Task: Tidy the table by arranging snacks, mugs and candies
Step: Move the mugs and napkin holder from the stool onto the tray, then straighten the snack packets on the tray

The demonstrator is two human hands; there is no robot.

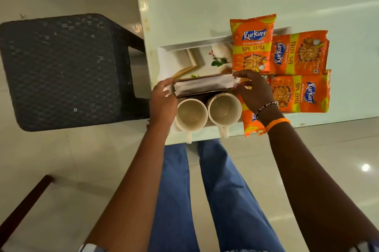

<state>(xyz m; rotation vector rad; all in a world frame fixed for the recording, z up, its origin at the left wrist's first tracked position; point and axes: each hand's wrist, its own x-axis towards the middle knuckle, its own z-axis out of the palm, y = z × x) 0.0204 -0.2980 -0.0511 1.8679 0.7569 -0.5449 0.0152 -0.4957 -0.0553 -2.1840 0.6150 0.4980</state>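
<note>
Head view, read from left to right. My left hand (164,96) presses against the left end of the napkin holder (205,87), fingers curled onto it. Its contents look like soft folded paper between stiff wooden sides, so I judge it light but loose; it is best clamped at both ends. The holder sits at the tray's (164,59) near edge, just behind the two mugs (207,113). These stand side by side, touching or nearly so, handles pointing at me over the table (205,5) edge. I judge them hard, heavier and breakable; take each by the handle. My right hand (253,89) pinches the holder's right end, thumb below, fingers on top. Further right lie four snack packets (287,63), one partly under my wrist. They are light, crinkly and slippery; grip them by the sealed edges.
</note>
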